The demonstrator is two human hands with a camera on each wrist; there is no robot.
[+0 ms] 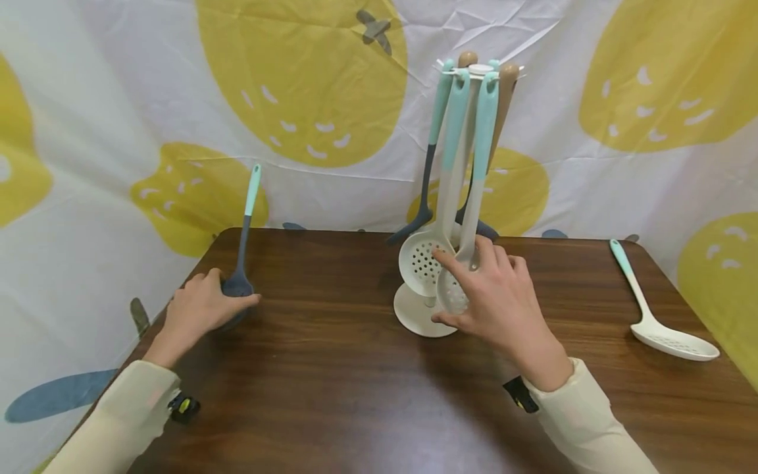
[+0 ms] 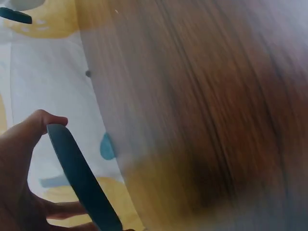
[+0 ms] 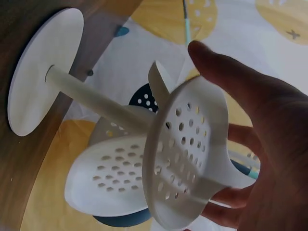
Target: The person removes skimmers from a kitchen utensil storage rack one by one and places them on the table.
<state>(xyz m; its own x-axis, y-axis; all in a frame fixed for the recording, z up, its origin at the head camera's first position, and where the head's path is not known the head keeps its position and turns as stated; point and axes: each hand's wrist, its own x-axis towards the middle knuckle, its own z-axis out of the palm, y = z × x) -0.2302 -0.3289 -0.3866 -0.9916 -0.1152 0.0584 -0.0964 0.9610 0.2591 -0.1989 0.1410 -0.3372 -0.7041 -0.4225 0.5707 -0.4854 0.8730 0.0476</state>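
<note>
- Two bare hands, both in pale sleeves, work above a brown table.
- Left hand: narrow hold on a dark utensil near the table's left side. Left wrist view has the thumb on one edge of its head and fingers along the opposite edge.
- Dark utensil's position: head down in the hand, mint handle pointing up. Can't tell whether its head touches the table.
- Right hand: thumb and fingers wide apart around the head of a white strainer, some fingers behind it by the neck. Can't tell whether it grips or only touches.
- White strainer's position: front right of the rack, handle up at the rack top.
- Second white strainer: on the rack, just left of the first one, round holes, also mint-handled.
- Also on the rack: dark-headed utensils behind, plus brown handles at the top; their lower ends are partly hidden.
- White slotted spoon: lying near the table's right edge, well apart from the right hand, handle toward the back.
- Backdrop: white curtain with yellow fruit prints, behind the table.
</note>
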